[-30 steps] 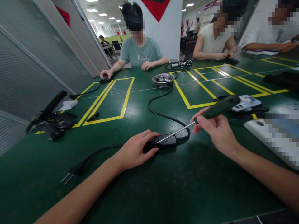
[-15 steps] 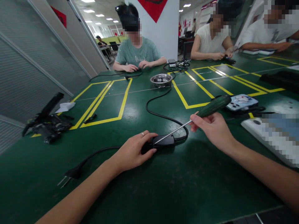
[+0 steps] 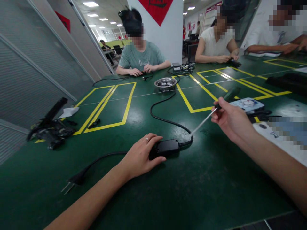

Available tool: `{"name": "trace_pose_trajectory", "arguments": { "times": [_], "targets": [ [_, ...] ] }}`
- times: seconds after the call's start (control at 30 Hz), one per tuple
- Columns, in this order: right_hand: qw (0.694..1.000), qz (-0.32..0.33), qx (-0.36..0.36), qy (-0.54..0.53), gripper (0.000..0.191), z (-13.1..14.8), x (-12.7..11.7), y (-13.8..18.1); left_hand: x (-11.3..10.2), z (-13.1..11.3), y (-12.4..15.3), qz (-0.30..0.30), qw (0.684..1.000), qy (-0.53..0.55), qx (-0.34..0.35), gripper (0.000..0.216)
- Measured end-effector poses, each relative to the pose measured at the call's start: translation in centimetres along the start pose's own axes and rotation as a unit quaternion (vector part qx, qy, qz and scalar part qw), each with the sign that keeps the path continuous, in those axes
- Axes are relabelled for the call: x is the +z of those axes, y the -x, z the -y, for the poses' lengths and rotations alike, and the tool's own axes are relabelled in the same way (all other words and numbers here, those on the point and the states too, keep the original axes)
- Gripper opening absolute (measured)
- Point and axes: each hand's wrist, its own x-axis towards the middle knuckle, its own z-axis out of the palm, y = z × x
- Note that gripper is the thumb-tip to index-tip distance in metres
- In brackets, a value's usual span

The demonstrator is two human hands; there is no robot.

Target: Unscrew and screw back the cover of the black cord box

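Observation:
My left hand (image 3: 140,156) lies over the left end of a black power adapter (image 3: 165,148) on the green table, fingers curled round it. A black cable (image 3: 165,119) runs from the adapter's right end toward the far side, and another leads left to a plug (image 3: 74,182). My right hand (image 3: 231,119) is closed on a screwdriver (image 3: 216,108) with a dark green handle. Its thin metal shaft slants down to the left, the tip hanging just right of the adapter, above the cable.
A metal bowl (image 3: 165,83) stands mid-table among yellow tape rectangles (image 3: 107,108). Black parts (image 3: 49,129) lie at the left edge. A phone (image 3: 247,104) and a white board (image 3: 280,134) lie to the right. Three people sit at the far side, handling small items.
My right hand has pulled the screwdriver up and to the right, so its tip has left the adapter's top. My left hand stays on the adapter.

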Motion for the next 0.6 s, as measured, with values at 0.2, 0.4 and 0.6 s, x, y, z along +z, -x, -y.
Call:
{"name": "trace_pose_trajectory", "arguments": {
  "times": [0.2, 0.4, 0.6],
  "targets": [
    [0.929, 0.071, -0.046, 0.360, 0.038, -2.4, -0.4, 0.0, 0.8, -1.4, -0.9, -0.005, 0.999, -0.016, 0.043, 0.054],
    [0.702, 0.116, -0.094, 0.697, 0.047, -4.1, -0.2, 0.5, -0.6, 0.1, -0.3, -0.023, 0.997, -0.074, 0.022, 0.051],
    [0.660, 0.120, -0.090, 0.736, 0.048, -4.5, -0.1, 0.9, -5.7, 6.1, 1.7, -0.091, 0.982, -0.114, -0.119, 0.054]
  ]
}}
